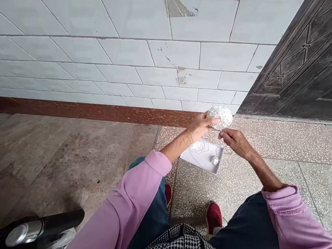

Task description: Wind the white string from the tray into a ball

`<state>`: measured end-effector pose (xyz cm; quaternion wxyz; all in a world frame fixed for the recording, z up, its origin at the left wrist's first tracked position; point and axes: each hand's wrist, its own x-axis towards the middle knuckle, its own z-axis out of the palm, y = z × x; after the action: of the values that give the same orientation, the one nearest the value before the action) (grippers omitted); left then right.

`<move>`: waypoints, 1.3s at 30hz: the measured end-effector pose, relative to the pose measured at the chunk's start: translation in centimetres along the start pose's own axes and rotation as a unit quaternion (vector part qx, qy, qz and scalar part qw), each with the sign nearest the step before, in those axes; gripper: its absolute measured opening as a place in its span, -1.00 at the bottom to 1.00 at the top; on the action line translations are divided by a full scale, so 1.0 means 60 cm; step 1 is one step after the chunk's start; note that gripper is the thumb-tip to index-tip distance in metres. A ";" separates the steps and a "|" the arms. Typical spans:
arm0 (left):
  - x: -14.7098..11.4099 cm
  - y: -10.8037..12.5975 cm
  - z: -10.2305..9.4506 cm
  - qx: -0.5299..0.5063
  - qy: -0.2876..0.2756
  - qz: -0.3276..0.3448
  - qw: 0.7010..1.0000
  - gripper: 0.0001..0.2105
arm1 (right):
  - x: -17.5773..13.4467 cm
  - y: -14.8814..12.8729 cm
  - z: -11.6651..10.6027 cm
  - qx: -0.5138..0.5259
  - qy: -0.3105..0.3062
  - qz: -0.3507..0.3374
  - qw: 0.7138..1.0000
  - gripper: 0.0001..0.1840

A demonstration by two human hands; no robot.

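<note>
A round ball wound with white cord (222, 115) is up in front of me, near the foot of the tiled wall. My left hand (200, 126) grips it from the left, fingers bent against its side. Just below and right of the ball, my right hand (236, 141) is closed, thumb and forefinger pinched together. Whatever lies in that pinch is too small to make out. Beneath both hands, a shallow white box (192, 158) rests on the floor. Loops of white cord (200, 147) and a small white bundle (214, 160) lie in it.
White wall tiles (132, 15) rise ahead above a red-brown skirting. A dark carved door (324, 69) stands at the right. My red shoes (213, 217) flank the area below the box. A black and silver object (40, 230) sits at lower left.
</note>
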<state>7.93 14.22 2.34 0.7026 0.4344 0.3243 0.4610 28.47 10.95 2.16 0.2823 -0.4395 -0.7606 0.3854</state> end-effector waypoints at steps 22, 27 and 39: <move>-0.012 0.058 -0.018 -0.147 -0.027 0.038 0.988 -0.09 | -0.008 -0.004 -0.020 0.181 0.028 0.031 0.983 -0.33; -0.007 0.129 -0.114 -0.195 0.151 0.179 0.952 -0.42 | -0.024 0.015 -0.057 0.269 -0.021 0.089 0.959 -0.42; -0.137 0.189 -0.404 -0.135 0.491 0.197 0.837 -0.52 | -0.131 0.114 -0.179 0.237 0.137 0.269 0.923 -0.56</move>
<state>-19.95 16.38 3.13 0.3965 0.1067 0.4690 0.7819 43.36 9.79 1.58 0.3659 -0.5962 -0.4538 0.5521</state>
